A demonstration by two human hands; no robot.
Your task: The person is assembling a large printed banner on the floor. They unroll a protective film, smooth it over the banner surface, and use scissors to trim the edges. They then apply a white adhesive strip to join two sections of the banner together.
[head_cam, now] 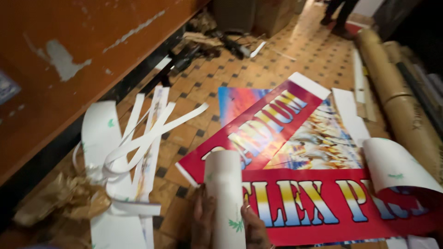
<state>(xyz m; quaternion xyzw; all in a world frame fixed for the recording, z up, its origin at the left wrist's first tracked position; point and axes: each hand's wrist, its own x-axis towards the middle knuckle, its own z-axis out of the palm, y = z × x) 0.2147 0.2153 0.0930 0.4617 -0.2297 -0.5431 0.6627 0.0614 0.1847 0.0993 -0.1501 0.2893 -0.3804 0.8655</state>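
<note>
Both hands, left hand [203,216] and right hand [254,226], clasped the rolled white sheet [226,193] above the red banner [323,203] (light, springy, crease-prone, I judged), best gripped mid-roll.

Tiled floor [286,60], tan with small dark squares; orange wall panel [69,55] along the left with patches of chipped paint. White trimmed strips [138,138] lie in a loose tangle near the panel, crumpled brown paper [69,198] just beside them. Brown cardboard tubes [397,101] lie along the right edge, dark cables and clutter [221,41] at the far end, a person's legs [339,16] at top.
</note>
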